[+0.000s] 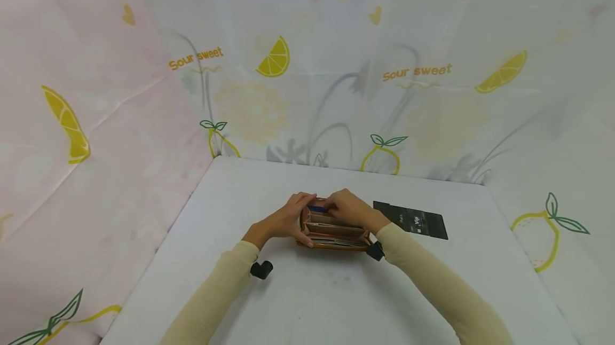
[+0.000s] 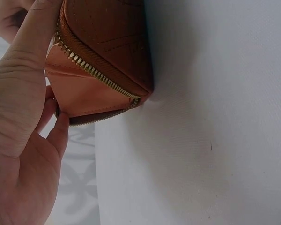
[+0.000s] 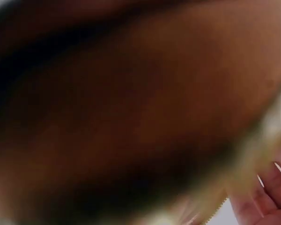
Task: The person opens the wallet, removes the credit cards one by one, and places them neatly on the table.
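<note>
A brown zip-around wallet (image 1: 336, 232) stands unzipped on the white table, its compartments facing up. My left hand (image 1: 285, 221) grips its left end, thumb on the near side and fingers on the far side. The left wrist view shows the brass zipper (image 2: 96, 72) parted and the folded side gusset (image 2: 79, 93) spread between the two covers. At the back compartment, a blue card (image 1: 317, 209) shows its edge. The right hand (image 1: 349, 209) reaches over the wallet and pinches this card with curled fingers. Blur fills most of the right wrist view.
A black folded sheet or booklet (image 1: 418, 221) with pale print lies right of the wallet, partly behind the right forearm. Papers (image 1: 336, 242) sit in the wallet's front compartment. Lemon-printed cloth (image 1: 317, 94) walls the table at the back and sides.
</note>
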{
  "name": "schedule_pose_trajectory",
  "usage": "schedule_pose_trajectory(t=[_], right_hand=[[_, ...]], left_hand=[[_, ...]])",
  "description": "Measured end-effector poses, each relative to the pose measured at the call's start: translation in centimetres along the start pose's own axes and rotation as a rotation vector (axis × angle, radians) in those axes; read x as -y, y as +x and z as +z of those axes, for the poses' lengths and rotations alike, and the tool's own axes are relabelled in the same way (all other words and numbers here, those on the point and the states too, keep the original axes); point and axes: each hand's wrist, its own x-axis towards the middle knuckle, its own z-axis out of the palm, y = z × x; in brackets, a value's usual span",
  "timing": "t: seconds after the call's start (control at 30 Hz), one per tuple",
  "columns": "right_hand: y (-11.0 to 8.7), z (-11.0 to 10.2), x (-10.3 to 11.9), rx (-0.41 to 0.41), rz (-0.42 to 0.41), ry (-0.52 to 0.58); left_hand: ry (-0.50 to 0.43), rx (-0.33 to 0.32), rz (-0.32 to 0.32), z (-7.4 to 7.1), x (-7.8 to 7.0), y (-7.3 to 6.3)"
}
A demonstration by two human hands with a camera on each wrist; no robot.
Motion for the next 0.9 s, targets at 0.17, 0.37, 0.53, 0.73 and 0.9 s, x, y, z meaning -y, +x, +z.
schedule_pose_trajectory(t=[0.17,0.37,0.53,0.73,0.9], right_hand=[[0.5,-0.3,0.7,0.034,-0.021,-0.027],[1.8,-0.8,1.1,0.064,-0.043,-0.051],[3.1,-0.6,1.4,0.131,0.016,-0.106],[3.4,0.3,1.3,0.125,0.065,-0.161],[3.1,0.5,1.1,0.123,0.107,-0.138]], left_hand=[[0.005,-0.018,0.03,0.0,0.0,0.0],[-0.006,-0.011,0.022,0.1,0.2,0.1],[0.004,-0.013,0.021,0.2,0.3,0.0],[0.036,-0.022,0.045,0.4,0.2,0.2],[0.031,-0.03,0.047,0.3,0.0,0.2]])
